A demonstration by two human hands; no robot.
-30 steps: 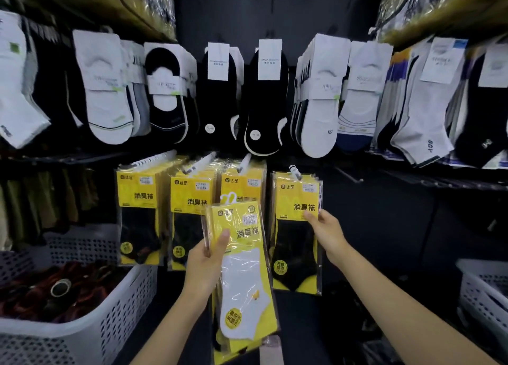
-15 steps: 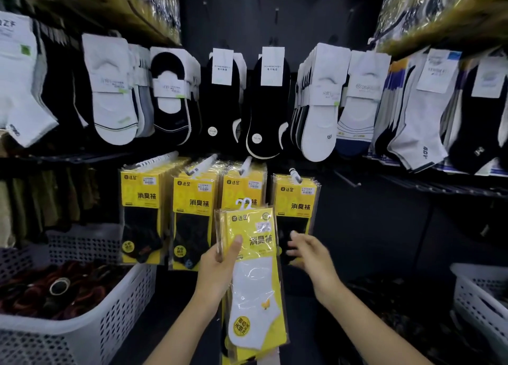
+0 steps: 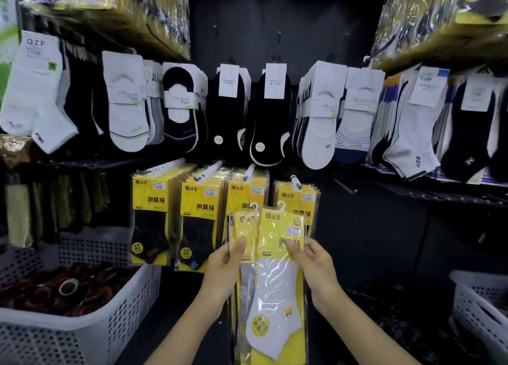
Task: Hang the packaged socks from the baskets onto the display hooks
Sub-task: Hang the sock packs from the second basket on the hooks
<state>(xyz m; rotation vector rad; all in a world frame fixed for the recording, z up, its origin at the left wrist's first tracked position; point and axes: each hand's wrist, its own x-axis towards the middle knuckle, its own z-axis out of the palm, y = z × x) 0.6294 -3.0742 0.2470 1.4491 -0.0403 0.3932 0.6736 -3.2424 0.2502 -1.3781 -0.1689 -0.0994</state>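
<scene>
Two yellow packs of white socks are held upright in front of the lower row of display hooks, just below the already hung yellow packs (image 3: pixel 202 216). The front pack (image 3: pixel 277 268) is pinched near its upper half by the right hand (image 3: pixel 313 265), thumb on the face and the remaining fingers presumably behind the film, so that its small white hanger loop (image 3: pixel 281 205) is kept pointing up and free for threading. The rear pack (image 3: pixel 243 232) is gripped at its left edge by the left hand (image 3: pixel 224 271), thumb pressed on the front, apparently so the two packs can be peeled apart and only one is offered to a hook. The rightmost loaded hook (image 3: pixel 295 180) lies nearest above the loop and is judged the likely target, although how many more packs are stacked behind cannot be told. A white basket (image 3: pixel 123 304) of dark goods is left at the lower left, within reach for the next pick.
</scene>
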